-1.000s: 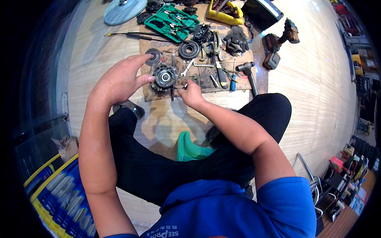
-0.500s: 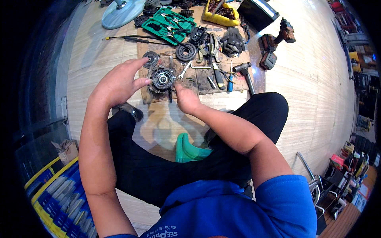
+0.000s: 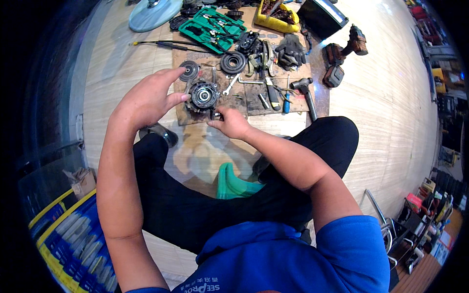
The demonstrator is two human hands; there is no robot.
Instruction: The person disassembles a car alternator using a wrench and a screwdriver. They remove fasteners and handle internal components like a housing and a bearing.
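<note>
While I am watching from far off, one round metal part [image 3: 203,96] is lying on the cardboard [image 3: 254,105], just above the middle of the frame and between the two hands. I am counting one grey disc [image 3: 193,73] above it and one dark ring [image 3: 225,62] to its upper right. Further right I am seeing one wrench [image 3: 231,84], one blue-handled screwdriver [image 3: 287,105] and one hammer [image 3: 309,95]; one drill [image 3: 355,41] is lying at upper right, and one green case [image 3: 207,29] is sitting open at the top. Pale lettering is showing on the blue shirt [image 3: 273,259] at the bottom. My left hand [image 3: 146,100] is arching open, its thumb pointing at the round part's left edge and its fingertips reaching over the disc. My right hand [image 3: 232,122] is curling its fingers at the part's lower right edge; I cannot tell whether they are gripping anything.
</note>
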